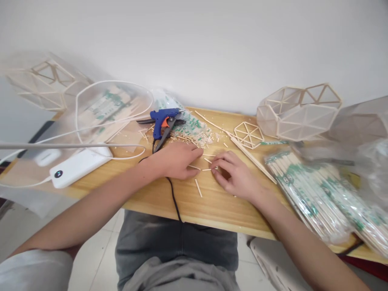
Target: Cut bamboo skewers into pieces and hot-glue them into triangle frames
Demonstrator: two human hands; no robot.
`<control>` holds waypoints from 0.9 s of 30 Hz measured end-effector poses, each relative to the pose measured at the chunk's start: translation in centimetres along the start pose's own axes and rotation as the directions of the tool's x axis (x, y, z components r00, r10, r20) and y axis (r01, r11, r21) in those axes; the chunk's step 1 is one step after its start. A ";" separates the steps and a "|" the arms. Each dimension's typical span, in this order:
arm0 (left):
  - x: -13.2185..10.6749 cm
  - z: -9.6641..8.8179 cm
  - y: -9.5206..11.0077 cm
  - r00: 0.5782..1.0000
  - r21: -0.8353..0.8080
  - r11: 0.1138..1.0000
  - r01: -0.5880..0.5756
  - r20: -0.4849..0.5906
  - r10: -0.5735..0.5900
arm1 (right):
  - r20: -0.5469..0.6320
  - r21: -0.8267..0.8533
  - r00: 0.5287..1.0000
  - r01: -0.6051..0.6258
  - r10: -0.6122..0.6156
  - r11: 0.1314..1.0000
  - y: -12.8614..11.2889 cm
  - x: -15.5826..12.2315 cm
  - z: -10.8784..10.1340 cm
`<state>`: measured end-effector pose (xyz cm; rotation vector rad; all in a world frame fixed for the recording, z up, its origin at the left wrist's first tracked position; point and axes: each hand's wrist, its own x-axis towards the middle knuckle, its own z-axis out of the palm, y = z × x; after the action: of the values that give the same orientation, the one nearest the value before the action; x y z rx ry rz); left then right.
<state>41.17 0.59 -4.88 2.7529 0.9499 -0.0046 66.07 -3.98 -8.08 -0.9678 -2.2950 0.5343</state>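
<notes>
Over the wooden table, my left hand (181, 160) rests palm down, thumb and fingers apart. A short wooden stick (194, 167) lies between its fingertips. My right hand (233, 174) has thumb and index finger nearly together at the end of another short wooden stick (206, 169). More cut pieces lie between the hands, and a loose stick piece (198, 188) lies nearer the front edge. Just behind my left hand, a blue glue gun (163, 119) with an orange trigger rests by dark-handled cutters (165, 135).
Stick frames with translucent panels (315, 121) stand at the back right; a flat hexagonal stick frame (249, 135) lies beside them. Packaged sticks (309, 190) fill the right side. A white power bank (81, 165) and cables are at left. A black cord (173, 194) crosses the front edge.
</notes>
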 end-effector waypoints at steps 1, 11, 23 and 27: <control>0.1 0.1 -0.3 1.000 -0.017 1.000 -0.023 -0.008 0.023 | -0.002 0.002 1.000 -0.004 0.004 1.000 0.0 0.0 0.0; -1.0 1.1 -1.8 0.981 -0.225 0.966 -0.130 -0.172 0.092 | 0.044 0.094 0.999 -0.005 0.001 0.996 -0.5 0.1 0.1; -0.6 2.0 -1.2 0.955 -0.307 0.932 -0.193 -0.277 0.107 | 0.001 0.073 0.999 -0.039 0.039 0.997 -0.7 0.1 0.3; -0.5 2.3 -1.3 0.948 -0.269 0.941 -0.205 -0.292 0.123 | -0.033 0.049 0.999 -0.035 0.037 0.998 -0.7 0.0 0.5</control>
<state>40.17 0.83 -7.32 2.5791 0.7045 0.5154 65.40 -4.51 -8.12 -0.9890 -2.2286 0.5815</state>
